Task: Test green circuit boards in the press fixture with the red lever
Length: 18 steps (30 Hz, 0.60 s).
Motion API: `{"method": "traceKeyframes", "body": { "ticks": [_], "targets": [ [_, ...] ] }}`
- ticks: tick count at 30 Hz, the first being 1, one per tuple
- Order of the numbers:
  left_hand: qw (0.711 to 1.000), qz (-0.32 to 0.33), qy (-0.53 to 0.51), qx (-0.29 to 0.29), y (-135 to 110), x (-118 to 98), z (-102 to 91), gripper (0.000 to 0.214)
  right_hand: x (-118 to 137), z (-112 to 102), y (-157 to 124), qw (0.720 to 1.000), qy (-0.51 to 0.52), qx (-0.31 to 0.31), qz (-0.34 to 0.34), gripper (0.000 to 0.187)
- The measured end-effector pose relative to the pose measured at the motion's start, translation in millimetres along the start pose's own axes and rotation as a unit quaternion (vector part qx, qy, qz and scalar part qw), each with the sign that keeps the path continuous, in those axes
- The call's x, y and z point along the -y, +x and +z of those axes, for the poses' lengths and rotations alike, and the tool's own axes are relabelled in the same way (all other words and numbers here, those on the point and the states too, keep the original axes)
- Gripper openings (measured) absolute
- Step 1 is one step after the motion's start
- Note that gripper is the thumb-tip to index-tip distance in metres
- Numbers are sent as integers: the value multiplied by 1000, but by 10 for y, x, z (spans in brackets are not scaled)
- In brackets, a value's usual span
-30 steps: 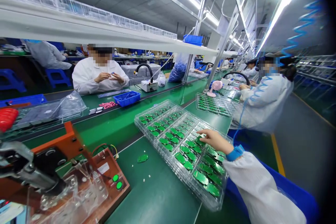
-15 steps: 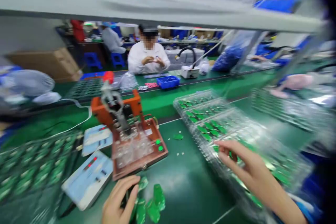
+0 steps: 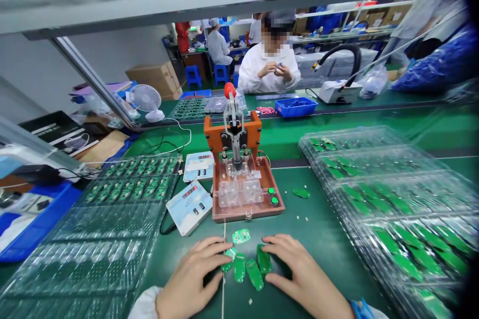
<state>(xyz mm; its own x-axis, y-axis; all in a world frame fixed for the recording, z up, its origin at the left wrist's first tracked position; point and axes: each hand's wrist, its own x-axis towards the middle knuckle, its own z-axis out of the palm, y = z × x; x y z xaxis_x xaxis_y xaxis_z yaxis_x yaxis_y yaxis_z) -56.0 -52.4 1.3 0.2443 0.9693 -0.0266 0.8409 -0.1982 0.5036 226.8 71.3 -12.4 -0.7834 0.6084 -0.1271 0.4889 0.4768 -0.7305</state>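
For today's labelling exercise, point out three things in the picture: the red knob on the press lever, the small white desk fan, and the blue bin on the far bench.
red knob [image 3: 229, 90], head view, on its rounded top.
white desk fan [image 3: 144, 97], head view, on the grille's centre.
blue bin [image 3: 296, 107], head view, on its front wall.

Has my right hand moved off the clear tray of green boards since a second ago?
Yes. The right hand has left the clear tray on the right and now rests on the mat before the orange fixture, touching the loose green boards.
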Motion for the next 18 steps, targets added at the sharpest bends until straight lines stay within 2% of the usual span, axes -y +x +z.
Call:
{"method": "traceKeyframes", "body": {
  "ticks": [4,9,13,15,18],
  "targets": [
    [998,-21,29,56,94,-85,-28,46,46,-4,33,1000,-10,7,5,35],
    [999,-17,32,36,113,-81,-40,32,54,13,55,1000,11,-10,-7,27],
    [999,1,-13,-33,36,-43,-132,27,45,-61,31,997,62,-37,-32,26],
    [994,15,-45,-102,70,-26,-225,21,53,-172,88,993,66,-79,-62,23],
    [974,16,-52,-219,303,18,-370,17,91,-395,341,979,27,-158,-122,24]
  ]
}}
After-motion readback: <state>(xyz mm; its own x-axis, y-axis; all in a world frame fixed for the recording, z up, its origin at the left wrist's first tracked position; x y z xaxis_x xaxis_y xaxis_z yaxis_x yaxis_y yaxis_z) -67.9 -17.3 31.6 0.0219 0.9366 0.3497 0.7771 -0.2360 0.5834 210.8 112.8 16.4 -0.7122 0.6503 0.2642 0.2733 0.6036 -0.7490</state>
